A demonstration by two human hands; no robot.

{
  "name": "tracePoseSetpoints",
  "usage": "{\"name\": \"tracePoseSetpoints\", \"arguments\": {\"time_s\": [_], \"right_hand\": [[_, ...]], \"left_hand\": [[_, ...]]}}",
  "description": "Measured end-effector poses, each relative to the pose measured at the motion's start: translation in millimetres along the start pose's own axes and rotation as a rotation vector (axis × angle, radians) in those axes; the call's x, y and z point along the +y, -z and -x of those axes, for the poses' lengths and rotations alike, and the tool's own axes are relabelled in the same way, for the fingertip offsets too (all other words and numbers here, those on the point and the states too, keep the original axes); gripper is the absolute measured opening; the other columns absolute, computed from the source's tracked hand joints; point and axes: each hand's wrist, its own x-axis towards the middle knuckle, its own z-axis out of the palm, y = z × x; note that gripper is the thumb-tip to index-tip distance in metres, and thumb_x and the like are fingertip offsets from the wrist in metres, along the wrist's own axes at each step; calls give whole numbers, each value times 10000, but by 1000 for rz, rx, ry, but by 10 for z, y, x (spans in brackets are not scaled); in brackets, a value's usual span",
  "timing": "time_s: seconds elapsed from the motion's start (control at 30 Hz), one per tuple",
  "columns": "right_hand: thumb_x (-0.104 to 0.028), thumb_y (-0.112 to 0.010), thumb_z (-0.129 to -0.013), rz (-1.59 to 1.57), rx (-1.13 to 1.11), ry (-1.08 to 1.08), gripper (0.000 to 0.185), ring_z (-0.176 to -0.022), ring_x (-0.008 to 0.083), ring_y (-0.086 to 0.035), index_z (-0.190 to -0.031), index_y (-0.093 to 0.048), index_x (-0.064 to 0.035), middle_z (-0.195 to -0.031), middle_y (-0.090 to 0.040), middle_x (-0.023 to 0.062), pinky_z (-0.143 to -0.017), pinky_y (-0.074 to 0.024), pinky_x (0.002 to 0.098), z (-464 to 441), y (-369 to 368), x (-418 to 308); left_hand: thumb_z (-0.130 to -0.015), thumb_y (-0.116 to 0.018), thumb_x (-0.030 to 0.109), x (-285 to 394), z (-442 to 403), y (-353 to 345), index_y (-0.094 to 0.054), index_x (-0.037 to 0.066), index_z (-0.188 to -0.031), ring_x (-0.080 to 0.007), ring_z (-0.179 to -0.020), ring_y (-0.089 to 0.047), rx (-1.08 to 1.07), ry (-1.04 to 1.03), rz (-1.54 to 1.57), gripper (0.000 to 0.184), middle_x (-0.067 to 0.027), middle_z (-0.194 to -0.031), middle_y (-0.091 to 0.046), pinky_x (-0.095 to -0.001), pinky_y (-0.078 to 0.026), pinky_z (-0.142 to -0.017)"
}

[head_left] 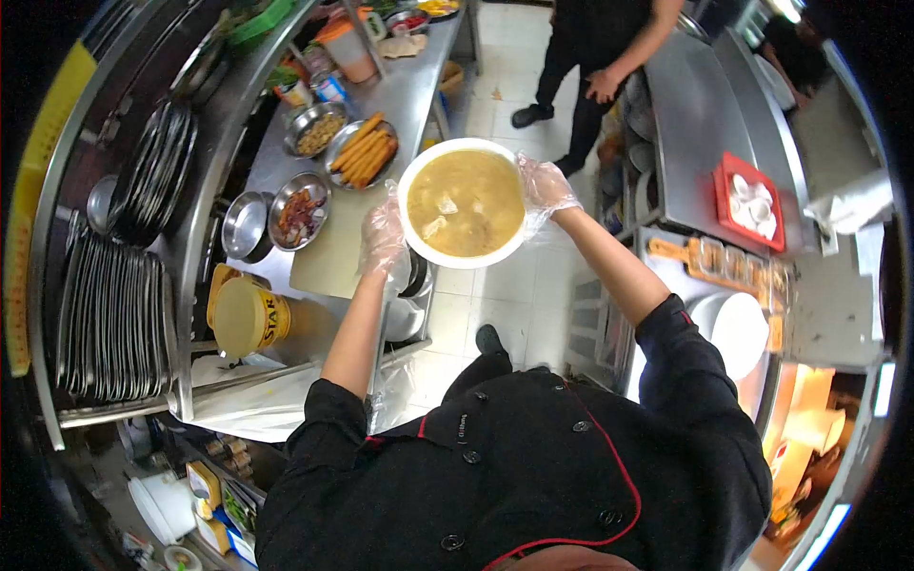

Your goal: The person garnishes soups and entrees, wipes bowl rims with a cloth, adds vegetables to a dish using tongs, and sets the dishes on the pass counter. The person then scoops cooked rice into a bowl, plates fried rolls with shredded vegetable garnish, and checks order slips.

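A white bowl of soup (465, 205) is held out in front of me over the walkway, filled with cloudy yellow-brown broth and a few pale pieces. My left hand (383, 233), in a clear plastic glove, grips its left rim. On the opposite side my right hand (547, 186), gloved the same way, has hold of the right rim. The bowl looks about level. The fingertips beneath it are hidden. Close to my left hand, on the steel counter, are a bowl of long golden fried rolls (364, 157) and a cutting board (328, 247).
Metal bowls (300, 209) of ingredients and a yellow tub (249, 317) line the left counter. Stacked metal trays (114, 314) fill the left shelf. A person (605, 67) in black stands ahead in the aisle. On the right are a red basket (749, 202) and white plates (731, 328).
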Motion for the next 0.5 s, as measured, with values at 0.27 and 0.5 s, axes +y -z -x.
{"name": "tracePoseSetpoints", "arguments": {"time_s": [0.27,0.5], "right_hand": [[-267,-329,-962,-39,63,-292,413,-841,414,-586,-886,-630,6,-868,-608,271,-755,-442,485,1079,726,302],[-280,-350,-956,-48,280,-428,446,-800,434,-580,-793,-631,26,-789,-597,286,-731,-439,504,2113,1166,550]], "left_hand": [[-959,-443,306,104,433,-842,-663,45,-898,-146,-657,-588,-146,-157,371,347,-41,-739,-652,-304,-460,-625],[-943,-465,192,588,957,-1203,-623,17,-1000,-172,-694,-597,-475,-216,289,242,-69,-774,-639,-310,-446,-620]]}}
